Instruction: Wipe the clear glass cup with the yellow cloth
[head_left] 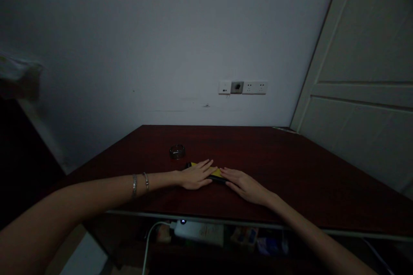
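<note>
A flat yellow thing with black edges lies on the dark red-brown tabletop. Most of it is covered by my hands, so I cannot make out its kind. My left hand rests flat across its left part with the fingers spread. At its right end, my right hand lies with the fingers stretched out and touching it. Neither hand is closed around anything. A small, shiny, round dish-like thing stands on the table just beyond my left hand.
Under the tabletop's front edge, an open shelf holds a white box-shaped device with a pale cable and several dim packages. Behind the table is a wall with sockets. A pale panelled door stands at the right.
</note>
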`<state>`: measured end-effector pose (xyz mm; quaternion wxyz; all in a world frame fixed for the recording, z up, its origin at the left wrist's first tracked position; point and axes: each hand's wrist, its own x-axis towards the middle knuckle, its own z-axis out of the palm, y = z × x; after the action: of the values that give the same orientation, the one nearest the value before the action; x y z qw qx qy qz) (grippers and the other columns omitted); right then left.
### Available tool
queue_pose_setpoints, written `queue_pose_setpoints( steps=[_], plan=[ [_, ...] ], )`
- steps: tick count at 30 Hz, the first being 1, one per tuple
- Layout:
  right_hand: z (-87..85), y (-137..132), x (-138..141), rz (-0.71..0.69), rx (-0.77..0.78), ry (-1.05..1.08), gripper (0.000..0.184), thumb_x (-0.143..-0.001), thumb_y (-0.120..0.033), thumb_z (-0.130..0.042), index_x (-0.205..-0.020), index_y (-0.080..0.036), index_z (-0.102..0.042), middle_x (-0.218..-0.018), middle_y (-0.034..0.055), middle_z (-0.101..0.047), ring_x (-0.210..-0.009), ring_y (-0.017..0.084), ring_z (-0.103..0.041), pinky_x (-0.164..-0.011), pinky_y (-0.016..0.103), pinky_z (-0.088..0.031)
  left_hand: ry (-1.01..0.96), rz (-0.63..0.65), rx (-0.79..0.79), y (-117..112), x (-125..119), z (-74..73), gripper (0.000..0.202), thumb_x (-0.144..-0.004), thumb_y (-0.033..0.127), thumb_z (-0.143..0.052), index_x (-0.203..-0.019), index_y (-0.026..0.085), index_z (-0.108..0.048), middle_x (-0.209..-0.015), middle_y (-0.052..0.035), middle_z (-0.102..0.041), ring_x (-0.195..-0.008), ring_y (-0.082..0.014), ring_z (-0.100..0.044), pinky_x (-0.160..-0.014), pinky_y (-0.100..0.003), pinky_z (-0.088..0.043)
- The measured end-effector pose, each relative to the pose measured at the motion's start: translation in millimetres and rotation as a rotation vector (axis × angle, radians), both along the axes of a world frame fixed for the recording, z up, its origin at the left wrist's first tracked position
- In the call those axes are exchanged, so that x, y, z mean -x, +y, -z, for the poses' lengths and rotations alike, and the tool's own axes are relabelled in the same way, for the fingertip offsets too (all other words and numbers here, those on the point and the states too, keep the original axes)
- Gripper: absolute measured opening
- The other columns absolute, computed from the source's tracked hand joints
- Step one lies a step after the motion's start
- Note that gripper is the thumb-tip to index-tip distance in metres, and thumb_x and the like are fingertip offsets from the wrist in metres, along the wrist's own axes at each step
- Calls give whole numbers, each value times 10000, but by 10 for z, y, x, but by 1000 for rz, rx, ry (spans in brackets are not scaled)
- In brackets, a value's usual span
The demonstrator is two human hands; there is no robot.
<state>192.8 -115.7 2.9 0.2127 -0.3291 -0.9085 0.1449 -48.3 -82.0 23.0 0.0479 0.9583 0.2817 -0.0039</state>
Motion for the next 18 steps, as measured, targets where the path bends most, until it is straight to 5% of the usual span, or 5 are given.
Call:
queue_pose_setpoints(
  steps=[5, 11, 18],
  plan=[
    [30, 1, -107, -4, 42, 43, 416, -866, -327, -403, -1273, -238, -411, -1333, 48, -417, -1245, 202, -357, -1058, 414, -250, -27, 43, 54, 10, 185, 34, 525, -899, 385, -238, -1374, 171, -175, -1450, -109, -114, -1334, -202, -59, -1064, -411, -142],
    [81, 143, -203, 133, 143, 223, 316, -849, -367, -415, -1024, -222, -634, -1196, 60, -557, -1086, 208, -520, -953, 401, -379, -279, -160, 68, 68, 417, 7, 407, -904, 329, -267, -1235, 158, -428, -1249, -96, -491, -1136, -149, -450, -966, -299, -336],
    [27, 182, -190, 223, 2, 102, 431, -741, -272, -550, -1170, -234, -532, -1076, 68, -615, -968, 213, -552, -878, 391, -410, -26, -39, -109, 151, 538, -250, 310, -815, 297, -461, -1049, 117, -554, -960, -120, -597, -918, -190, -531, -816, -275, -406]
  ],
)
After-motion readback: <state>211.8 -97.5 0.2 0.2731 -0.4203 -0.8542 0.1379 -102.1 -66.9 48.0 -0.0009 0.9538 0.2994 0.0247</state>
